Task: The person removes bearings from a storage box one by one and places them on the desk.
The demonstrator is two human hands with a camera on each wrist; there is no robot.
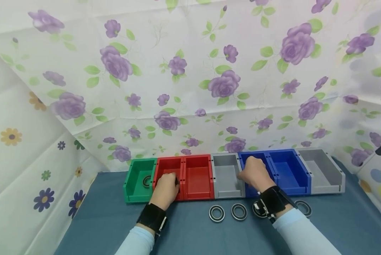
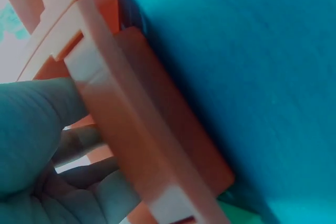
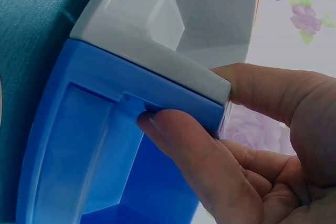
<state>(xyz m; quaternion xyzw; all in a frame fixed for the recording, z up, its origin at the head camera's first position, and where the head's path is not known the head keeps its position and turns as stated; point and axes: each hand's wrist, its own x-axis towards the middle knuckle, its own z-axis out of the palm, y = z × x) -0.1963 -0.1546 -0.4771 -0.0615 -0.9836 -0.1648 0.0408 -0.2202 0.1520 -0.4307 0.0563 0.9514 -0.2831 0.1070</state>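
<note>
My left hand (image 1: 166,187) reaches down into the left red bin (image 1: 170,163), its fingers curled. A dark, rounded edge of a bearing (image 1: 176,181) shows at the thumb side of that hand. In the left wrist view the fingertips disappear behind the red front wall (image 2: 131,129). My right hand (image 1: 255,173) pinches the adjoining side walls of a grey bin (image 3: 152,56) and a blue bin (image 3: 89,129). Its thumb lies on the grey side and a fingertip presses inside the blue one.
A bearing (image 1: 147,181) lies in the green bin (image 1: 140,198). More bearings (image 1: 222,214) lie on the blue cloth (image 1: 190,233) before the bins, one partly under my right wrist. Right of my hands stand another blue bin (image 1: 286,168) and a grey bin (image 1: 327,189). A flowered sheet (image 1: 190,88) hangs behind.
</note>
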